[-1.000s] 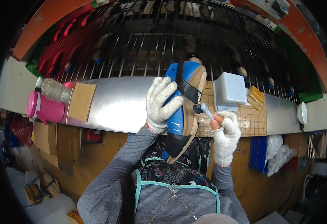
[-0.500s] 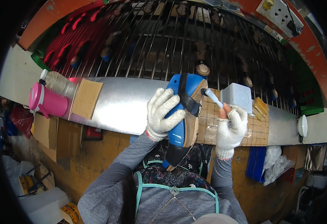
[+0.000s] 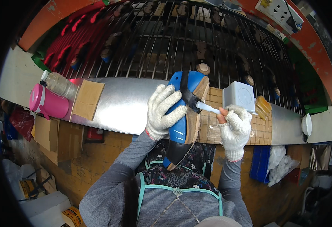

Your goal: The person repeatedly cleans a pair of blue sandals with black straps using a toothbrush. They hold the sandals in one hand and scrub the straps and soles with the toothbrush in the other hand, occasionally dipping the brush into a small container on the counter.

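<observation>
A blue shoe last (image 3: 178,130) with black straps across its toe and a black heel part is tilted on its side, its tan underside facing right. My gloved left hand (image 3: 163,111) grips its left side, fingers spread over the blue surface and the black strap. My gloved right hand (image 3: 235,126), thumb and finger bare at the tips, pinches the pale handle of a small brush (image 3: 209,108). The dark brush head touches the last where the strap meets the underside edge. Behind my right hand stands a pale square container (image 3: 240,96).
Beyond the metal bench (image 3: 116,106) lies a rack of metal rods (image 3: 135,56) carrying several shoe lasts. Left are a pink jug (image 3: 50,102), a clear bottle (image 3: 61,84) and cardboard (image 3: 89,99). A yellowish block (image 3: 263,107) and a white bowl (image 3: 306,125) are on the right.
The brush has moved down and left along the underside edge, and its handle lies flatter. The shoe last has shifted slightly up and left with my left hand.
</observation>
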A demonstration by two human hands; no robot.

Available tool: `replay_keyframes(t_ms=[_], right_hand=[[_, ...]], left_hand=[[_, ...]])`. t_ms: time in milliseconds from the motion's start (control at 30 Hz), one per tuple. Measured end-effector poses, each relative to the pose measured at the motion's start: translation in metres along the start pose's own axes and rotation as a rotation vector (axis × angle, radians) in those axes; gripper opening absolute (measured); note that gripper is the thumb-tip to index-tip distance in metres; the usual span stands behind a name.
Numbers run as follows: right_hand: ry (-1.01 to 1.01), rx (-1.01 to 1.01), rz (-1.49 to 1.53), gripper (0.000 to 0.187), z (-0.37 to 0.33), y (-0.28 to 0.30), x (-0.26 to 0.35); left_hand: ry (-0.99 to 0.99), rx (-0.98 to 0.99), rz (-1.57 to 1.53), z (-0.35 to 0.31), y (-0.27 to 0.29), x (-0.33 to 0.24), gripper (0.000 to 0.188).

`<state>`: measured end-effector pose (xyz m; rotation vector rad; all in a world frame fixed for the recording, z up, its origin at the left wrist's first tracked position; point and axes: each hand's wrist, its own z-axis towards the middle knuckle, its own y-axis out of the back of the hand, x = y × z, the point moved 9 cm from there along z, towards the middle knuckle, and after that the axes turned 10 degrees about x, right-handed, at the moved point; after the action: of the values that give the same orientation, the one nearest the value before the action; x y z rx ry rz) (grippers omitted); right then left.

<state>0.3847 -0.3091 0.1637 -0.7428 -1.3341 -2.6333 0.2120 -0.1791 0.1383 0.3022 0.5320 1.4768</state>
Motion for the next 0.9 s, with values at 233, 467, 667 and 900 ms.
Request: replay_keyframes(t_ms=[233,467,667,900], right_hand=[[0.100,0.044,-0.027,0.024,0.007,0.012,0.009],[0.058,0.174,0.152,0.021,0.019,0.021,-0.004],[-0.097,0.047,0.364,0.015,-0.005,0.003,-0.017],[-0.271,0.213,0.666,0.019,-0.040,-0.018,-0.011]], left_hand=[[-0.022,0.022,0.002,0.012,0.003,-0.003,0.048],[-0.031,-0.011,-0.065,0.017,0.003,-0.004,0.047],[0.019,-0.084,-0.128,0.017,0.005,-0.002,0.050],[0.006,-0.048,0.032,0.012,0.009,-0.002,0.041]])
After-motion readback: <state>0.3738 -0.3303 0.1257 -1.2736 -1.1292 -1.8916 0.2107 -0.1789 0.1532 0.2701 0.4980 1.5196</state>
